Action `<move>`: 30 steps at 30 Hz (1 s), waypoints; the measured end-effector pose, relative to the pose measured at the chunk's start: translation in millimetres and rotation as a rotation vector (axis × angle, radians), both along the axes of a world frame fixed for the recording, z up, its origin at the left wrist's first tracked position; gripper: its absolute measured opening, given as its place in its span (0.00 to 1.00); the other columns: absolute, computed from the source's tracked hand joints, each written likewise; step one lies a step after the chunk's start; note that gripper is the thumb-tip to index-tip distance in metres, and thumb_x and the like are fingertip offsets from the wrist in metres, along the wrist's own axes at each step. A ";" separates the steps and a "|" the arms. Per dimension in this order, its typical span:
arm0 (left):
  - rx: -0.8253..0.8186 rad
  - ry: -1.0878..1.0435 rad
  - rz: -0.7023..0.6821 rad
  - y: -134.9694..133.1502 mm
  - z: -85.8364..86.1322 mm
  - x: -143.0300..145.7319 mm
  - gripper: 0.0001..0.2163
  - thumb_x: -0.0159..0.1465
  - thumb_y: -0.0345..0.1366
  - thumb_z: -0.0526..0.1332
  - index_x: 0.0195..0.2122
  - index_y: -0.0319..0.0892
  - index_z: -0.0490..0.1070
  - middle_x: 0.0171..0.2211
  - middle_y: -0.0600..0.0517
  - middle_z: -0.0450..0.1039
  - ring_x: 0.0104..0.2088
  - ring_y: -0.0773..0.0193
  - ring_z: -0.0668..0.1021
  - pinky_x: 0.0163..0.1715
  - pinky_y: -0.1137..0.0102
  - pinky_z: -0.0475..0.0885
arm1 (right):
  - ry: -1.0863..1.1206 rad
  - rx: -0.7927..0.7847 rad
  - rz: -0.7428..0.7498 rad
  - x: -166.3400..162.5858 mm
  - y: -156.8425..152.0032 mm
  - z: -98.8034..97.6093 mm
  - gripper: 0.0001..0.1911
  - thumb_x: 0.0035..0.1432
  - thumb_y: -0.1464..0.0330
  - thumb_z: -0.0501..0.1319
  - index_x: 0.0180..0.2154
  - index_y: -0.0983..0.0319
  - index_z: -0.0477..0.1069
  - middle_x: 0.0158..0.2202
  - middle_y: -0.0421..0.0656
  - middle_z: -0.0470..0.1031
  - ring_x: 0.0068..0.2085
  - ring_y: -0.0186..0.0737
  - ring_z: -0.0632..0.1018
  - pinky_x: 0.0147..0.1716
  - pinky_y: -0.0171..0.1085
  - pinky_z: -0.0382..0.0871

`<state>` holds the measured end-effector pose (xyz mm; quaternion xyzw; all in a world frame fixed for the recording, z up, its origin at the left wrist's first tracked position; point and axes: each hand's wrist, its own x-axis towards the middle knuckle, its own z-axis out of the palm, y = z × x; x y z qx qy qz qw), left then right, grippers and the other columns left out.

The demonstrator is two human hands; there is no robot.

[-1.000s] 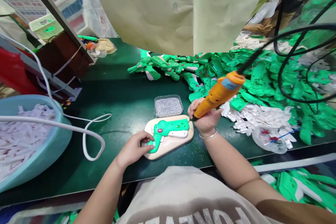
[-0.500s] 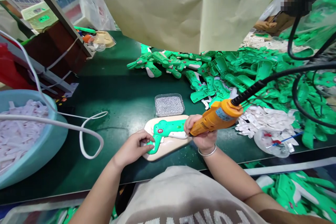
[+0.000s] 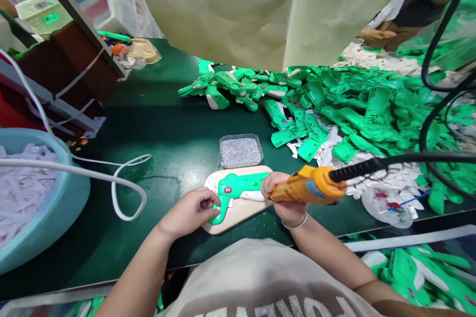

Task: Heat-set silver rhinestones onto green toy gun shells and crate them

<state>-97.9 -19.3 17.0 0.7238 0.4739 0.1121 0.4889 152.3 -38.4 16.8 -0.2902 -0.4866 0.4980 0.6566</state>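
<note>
A green and white toy gun (image 3: 243, 183) lies on its side on a cream, rounded board (image 3: 241, 211). My left hand (image 3: 193, 210) is at the lower end of its grip, thumb and fingers pinched on it. My right hand (image 3: 284, 198) is wrapped round an orange electric screwdriver (image 3: 310, 185), held almost level at the toy's barrel end. The fingers hide the tool's tip, so I cannot tell whether it touches a screw. Just behind the board stands a clear tray (image 3: 241, 150) full of small silvery screws.
A heap of green toy shells (image 3: 349, 99) covers the back right, beside white parts (image 3: 357, 173) and a clear dish (image 3: 388, 205). At left stand a blue basin (image 3: 80, 198) of white pieces and a looping white cable (image 3: 126, 178). A beige sheet (image 3: 238, 15) hangs ahead. Another person's hand (image 3: 377, 34) shows far right.
The screwdriver's rear end and its black cord have dropped, so the tool lies flatter. My left fingers have shifted slightly on the toy's grip. The view has moved a little.
</note>
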 end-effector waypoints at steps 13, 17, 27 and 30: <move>0.521 0.122 0.076 -2.7 -34.5 61.0 0.19 0.62 0.35 0.64 0.55 0.49 0.75 0.57 0.46 0.71 0.58 0.47 0.71 0.57 0.49 0.67 | 0.083 0.083 0.094 -45.2 53.4 -9.0 0.32 0.55 0.37 0.57 0.27 0.59 0.68 0.20 0.37 0.63 0.18 0.33 0.63 0.17 0.35 0.57; 0.515 0.106 0.082 -2.4 -33.9 58.6 0.19 0.62 0.34 0.64 0.55 0.50 0.75 0.57 0.47 0.72 0.58 0.47 0.71 0.58 0.49 0.66 | 0.077 0.063 0.090 -40.8 52.6 -8.1 0.33 0.53 0.35 0.57 0.26 0.59 0.68 0.20 0.38 0.63 0.18 0.33 0.64 0.18 0.36 0.58; 0.458 0.070 0.094 -1.1 -34.9 61.0 0.19 0.61 0.35 0.64 0.54 0.49 0.75 0.58 0.47 0.72 0.60 0.45 0.71 0.60 0.46 0.65 | 0.082 0.006 0.164 -38.4 13.2 -2.1 0.31 0.53 0.37 0.60 0.26 0.59 0.71 0.19 0.39 0.63 0.20 0.35 0.64 0.18 0.36 0.56; 0.458 -0.061 0.152 -1.8 -34.9 52.5 0.22 0.60 0.34 0.64 0.57 0.47 0.72 0.60 0.45 0.70 0.60 0.47 0.71 0.60 0.49 0.67 | 0.089 0.008 0.167 -39.8 12.2 -6.5 0.30 0.51 0.37 0.62 0.27 0.59 0.71 0.20 0.39 0.64 0.20 0.35 0.64 0.17 0.35 0.55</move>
